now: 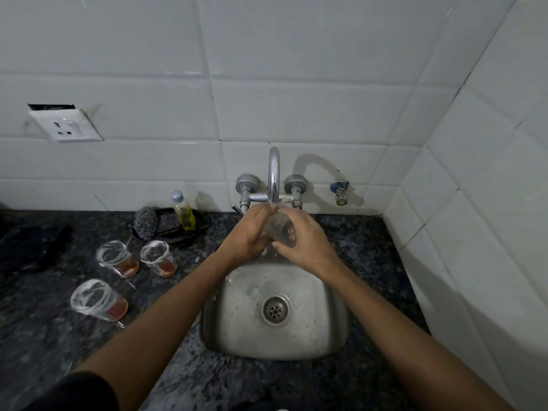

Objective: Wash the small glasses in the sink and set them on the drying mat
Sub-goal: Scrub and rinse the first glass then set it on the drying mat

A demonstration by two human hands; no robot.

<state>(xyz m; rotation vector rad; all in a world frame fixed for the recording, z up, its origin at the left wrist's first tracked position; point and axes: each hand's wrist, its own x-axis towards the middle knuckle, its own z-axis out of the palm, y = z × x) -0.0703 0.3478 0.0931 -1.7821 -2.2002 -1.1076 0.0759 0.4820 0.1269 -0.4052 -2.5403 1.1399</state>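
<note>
- Small glass (pixel 280 231), clear, tilted under the tap (pixel 273 176) above the far edge of the steel sink (pixel 326 321); water falls onto it.
- Right hand (pixel 305 244) wraps its fingers around the glass; left hand (pixel 252 232) curls against the glass's left side.
- Three more glasses (pixel 158 258), each with reddish dregs, stand on the dark counter (pixel 44 336) to the left, near a soap bottle (pixel 184 212) and scrubber (pixel 145 222).
- No drying mat is visible.
- Likely risk: wet glass slipping from the hands and striking the steel basin or the tap.
</note>
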